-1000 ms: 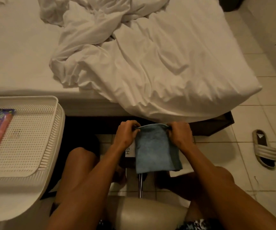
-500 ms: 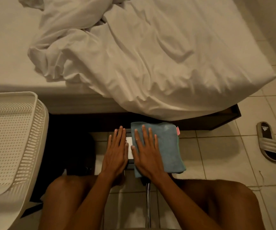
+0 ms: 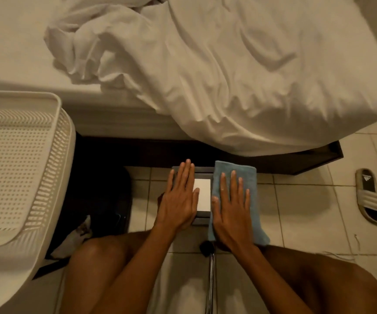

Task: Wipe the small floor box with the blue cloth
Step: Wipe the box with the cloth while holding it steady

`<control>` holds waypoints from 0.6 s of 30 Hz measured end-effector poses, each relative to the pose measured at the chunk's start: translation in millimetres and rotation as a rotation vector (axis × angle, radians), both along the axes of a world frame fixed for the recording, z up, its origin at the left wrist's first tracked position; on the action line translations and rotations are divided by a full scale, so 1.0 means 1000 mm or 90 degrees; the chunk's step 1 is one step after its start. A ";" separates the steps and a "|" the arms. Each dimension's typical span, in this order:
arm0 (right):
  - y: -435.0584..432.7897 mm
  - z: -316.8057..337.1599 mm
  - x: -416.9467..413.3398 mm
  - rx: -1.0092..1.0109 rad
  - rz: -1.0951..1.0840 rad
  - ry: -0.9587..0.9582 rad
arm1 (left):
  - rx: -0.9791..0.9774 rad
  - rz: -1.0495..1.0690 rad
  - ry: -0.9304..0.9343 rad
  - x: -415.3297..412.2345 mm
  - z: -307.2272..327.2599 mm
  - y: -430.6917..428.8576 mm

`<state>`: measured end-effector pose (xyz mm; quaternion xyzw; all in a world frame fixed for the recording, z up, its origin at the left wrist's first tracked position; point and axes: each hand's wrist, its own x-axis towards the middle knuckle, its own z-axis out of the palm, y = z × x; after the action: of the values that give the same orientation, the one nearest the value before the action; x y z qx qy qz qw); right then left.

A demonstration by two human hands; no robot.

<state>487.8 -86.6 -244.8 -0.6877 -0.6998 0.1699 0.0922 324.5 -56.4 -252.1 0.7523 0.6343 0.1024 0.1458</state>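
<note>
Blue cloth [image 3: 249, 175] further rt, tile floor [image 3: 307, 211]

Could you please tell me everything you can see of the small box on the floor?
The small floor box is a flat, dark grey rectangle with a white rectangular panel on its top; its material is hard to tell. It lies flat on the tiled floor, just in front of the bed's dark base. The left hand rests flat on its left part, fingers straight. The folded blue cloth covers its right side, with the right hand flat on top of the cloth.
</note>
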 end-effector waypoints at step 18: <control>0.049 0.000 0.004 0.019 -0.049 -0.019 | -0.027 0.017 -0.018 0.004 0.006 0.012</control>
<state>492.2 -37.7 -245.2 -0.7152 -0.6764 0.1453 0.0988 328.2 -44.1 -246.6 0.7390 0.6441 0.1013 0.1695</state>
